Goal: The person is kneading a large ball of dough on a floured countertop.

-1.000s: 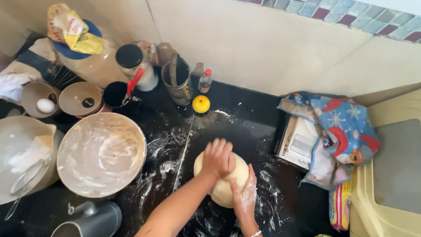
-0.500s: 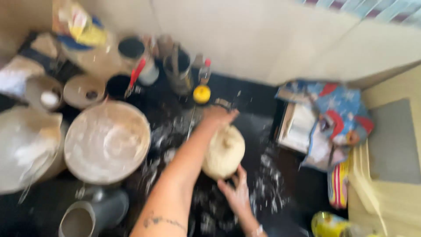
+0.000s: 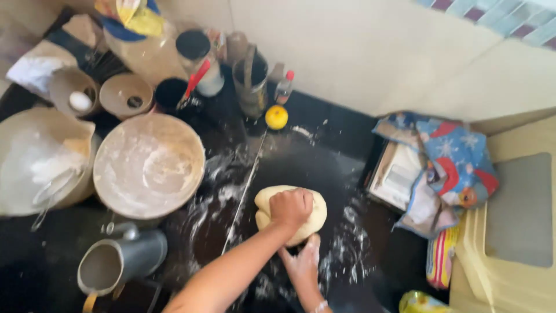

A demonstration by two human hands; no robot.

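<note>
The dough (image 3: 263, 204) sits as a pale mound on the dark, floured worktop (image 3: 324, 156), right of the big floury bowl (image 3: 149, 165) and near of the small yellow lemon-like thing (image 3: 277, 117). The left hand (image 3: 291, 208) is balled into a fist with its grip closed on nothing, knuckles sunk in the top. The right hand (image 3: 303, 265) lies open and flat at the near edge, steadying it. To knead well I'd lean weight through that fist, then fold and turn (there's loose flour all round to stop sticking). The metal jug (image 3: 119, 264) stands near left.
</note>
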